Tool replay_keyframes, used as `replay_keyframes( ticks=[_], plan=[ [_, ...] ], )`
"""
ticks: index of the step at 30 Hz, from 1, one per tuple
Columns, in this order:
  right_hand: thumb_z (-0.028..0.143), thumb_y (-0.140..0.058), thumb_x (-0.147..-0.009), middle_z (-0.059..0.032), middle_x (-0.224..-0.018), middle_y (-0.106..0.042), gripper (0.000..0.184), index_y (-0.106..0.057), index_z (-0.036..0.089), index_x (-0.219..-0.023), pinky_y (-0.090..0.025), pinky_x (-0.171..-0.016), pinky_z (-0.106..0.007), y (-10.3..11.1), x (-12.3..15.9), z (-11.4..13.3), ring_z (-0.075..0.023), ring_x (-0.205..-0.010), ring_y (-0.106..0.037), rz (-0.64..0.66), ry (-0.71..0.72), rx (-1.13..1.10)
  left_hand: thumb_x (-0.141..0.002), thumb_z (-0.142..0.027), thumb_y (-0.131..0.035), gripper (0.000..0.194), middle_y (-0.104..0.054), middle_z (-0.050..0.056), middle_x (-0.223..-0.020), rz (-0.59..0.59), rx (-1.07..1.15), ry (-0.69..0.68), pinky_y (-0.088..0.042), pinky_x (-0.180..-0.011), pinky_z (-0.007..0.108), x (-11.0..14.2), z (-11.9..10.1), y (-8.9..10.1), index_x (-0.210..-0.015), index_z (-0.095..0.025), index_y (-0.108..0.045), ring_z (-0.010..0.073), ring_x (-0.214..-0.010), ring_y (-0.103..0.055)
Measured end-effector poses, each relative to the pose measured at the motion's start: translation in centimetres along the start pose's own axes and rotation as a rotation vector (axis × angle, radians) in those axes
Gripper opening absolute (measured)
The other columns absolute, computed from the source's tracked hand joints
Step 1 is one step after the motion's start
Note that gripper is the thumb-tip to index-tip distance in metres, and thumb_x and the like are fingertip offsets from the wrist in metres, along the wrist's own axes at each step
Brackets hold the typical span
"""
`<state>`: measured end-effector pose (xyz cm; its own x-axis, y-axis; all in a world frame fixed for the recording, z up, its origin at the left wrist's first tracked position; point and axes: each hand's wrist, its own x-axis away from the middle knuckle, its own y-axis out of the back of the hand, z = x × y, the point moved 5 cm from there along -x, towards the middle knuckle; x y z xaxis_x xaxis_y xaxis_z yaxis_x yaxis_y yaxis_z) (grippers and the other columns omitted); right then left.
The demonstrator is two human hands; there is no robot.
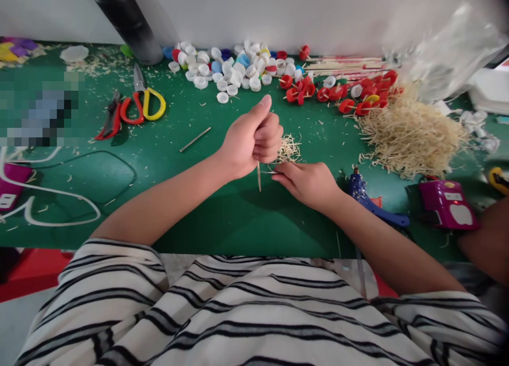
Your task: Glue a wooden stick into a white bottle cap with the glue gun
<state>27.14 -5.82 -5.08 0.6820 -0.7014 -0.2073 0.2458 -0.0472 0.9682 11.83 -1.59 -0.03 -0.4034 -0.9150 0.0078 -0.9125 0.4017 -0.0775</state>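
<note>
My left hand (252,135) is closed in a fist over the middle of the green table, thumb on top. From the bottom of the fist a thin wooden stick (259,179) points down. My right hand (308,181) pinches a small thin metal blade (270,172), whose tip meets or nearly meets the stick; most of it is hidden by the fingers. Just behind both hands lies a small heap of pale shavings (290,148).
White and coloured bottle caps (234,71) line the back, with red caps on sticks (338,93) beside them. Scissors (143,101) and pliers (111,116) lie left. A large shavings pile (413,132), blue glue gun (369,201) and purple box (447,204) stand right, near another person's arm (487,238).
</note>
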Motion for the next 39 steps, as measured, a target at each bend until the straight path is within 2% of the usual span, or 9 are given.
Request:
replay_keyframes(
  ticks=[3,7,9,13,18,26,31,35,39],
  plan=[
    [0.058,-0.025,-0.118,-0.0081,-0.093,-0.084,0.064,-0.077,0.02,-0.114,-0.028,-0.06,-0.033,0.2,-0.1,0.0,-0.0176,-0.071,-0.068,-0.011,-0.018,0.017,-0.1,-0.091,-0.009,0.078,-0.02,-0.004,-0.057,-0.006,-0.116,-0.007,-0.031,-0.045,0.025,-0.2,0.2,-0.1,-0.064,-0.024,-0.026,0.0085,-0.047,-0.033],
    [0.058,-0.025,-0.118,-0.008,-0.091,-0.082,0.063,-0.075,0.021,-0.109,-0.026,-0.058,-0.033,0.2,-0.2,0.3,-0.0172,-0.069,-0.065,0.024,-0.056,0.017,-0.099,-0.093,-0.015,0.08,-0.02,-0.004,-0.058,0.072,-0.169,-0.022,-0.032,-0.046,0.026,-0.2,-0.2,-0.2,-0.061,-0.023,-0.022,0.0067,-0.047,-0.03],
    [0.057,-0.026,-0.118,-0.0079,-0.092,-0.082,0.062,-0.074,0.021,-0.108,-0.025,-0.058,-0.033,0.1,-0.2,0.5,-0.0168,-0.068,-0.063,0.061,-0.084,0.018,-0.101,-0.091,-0.023,0.08,-0.02,-0.004,-0.057,0.119,-0.077,-0.005,-0.03,-0.046,0.026,-0.3,-0.2,-0.2,-0.059,-0.023,-0.022,0.0057,-0.046,-0.026],
    [0.055,-0.027,-0.118,-0.0073,-0.087,-0.079,0.057,-0.073,0.021,-0.113,-0.024,-0.059,-0.032,0.1,-0.5,0.9,-0.0176,-0.067,-0.062,0.172,-0.147,0.012,-0.105,-0.08,-0.042,0.08,-0.019,-0.005,-0.055,0.198,0.26,0.012,-0.022,-0.045,0.024,-0.5,0.3,-0.5,-0.055,-0.021,-0.024,0.0048,-0.044,-0.023],
    [0.055,-0.028,-0.117,-0.0068,-0.083,-0.077,0.055,-0.071,0.02,-0.12,-0.024,-0.062,-0.032,0.3,-0.5,1.0,-0.0203,-0.065,-0.06,0.299,-0.236,-0.021,-0.105,-0.074,-0.048,0.077,-0.019,-0.006,-0.054,0.159,0.431,0.031,-0.018,-0.044,0.022,-0.6,1.0,-0.6,-0.055,-0.02,-0.027,0.0037,-0.043,-0.02],
    [0.05,-0.027,-0.117,-0.0085,-0.087,-0.079,0.053,-0.068,0.019,-0.126,-0.031,-0.065,-0.032,0.8,-0.4,1.2,-0.0218,-0.071,-0.066,0.394,-0.224,-0.12,-0.115,-0.057,-0.037,0.071,-0.02,-0.007,-0.056,0.109,0.48,0.13,-0.019,-0.045,0.019,-0.3,0.9,-0.9,-0.055,-0.02,-0.029,0.0039,-0.042,-0.021],
    [0.052,-0.03,-0.118,-0.0075,-0.091,-0.081,0.05,-0.071,0.023,-0.119,-0.018,-0.059,-0.033,0.1,0.8,2.1,-0.0215,-0.071,-0.068,0.537,-0.123,0.097,-0.117,-0.051,-0.034,0.069,-0.02,-0.007,-0.056,0.07,0.463,0.167,-0.019,-0.045,0.019,0.2,0.7,-0.9,-0.056,-0.02,-0.027,0.0039,-0.042,-0.022],
    [0.057,-0.026,-0.117,-0.0072,-0.091,-0.082,0.057,-0.072,0.023,-0.119,-0.018,-0.06,-0.032,-0.2,1.0,1.7,-0.0213,-0.073,-0.068,0.51,-0.094,0.117,-0.116,-0.054,-0.037,0.071,-0.02,-0.006,-0.055,0.067,0.418,0.127,-0.017,-0.045,0.02,0.4,0.6,-1.1,-0.055,-0.019,-0.027,0.0037,-0.043,-0.02],
    [0.056,-0.03,-0.117,-0.0078,-0.092,-0.083,0.055,-0.073,0.021,-0.12,-0.021,-0.062,-0.031,0.1,0.4,1.1,-0.0213,-0.074,-0.07,0.436,-0.112,0.077,-0.109,-0.065,-0.049,0.072,-0.021,-0.007,-0.057,0.073,0.378,0.066,-0.016,-0.046,0.022,0.2,0.7,-1.4,-0.057,-0.02,-0.028,0.0038,-0.045,-0.02]
  ],
)
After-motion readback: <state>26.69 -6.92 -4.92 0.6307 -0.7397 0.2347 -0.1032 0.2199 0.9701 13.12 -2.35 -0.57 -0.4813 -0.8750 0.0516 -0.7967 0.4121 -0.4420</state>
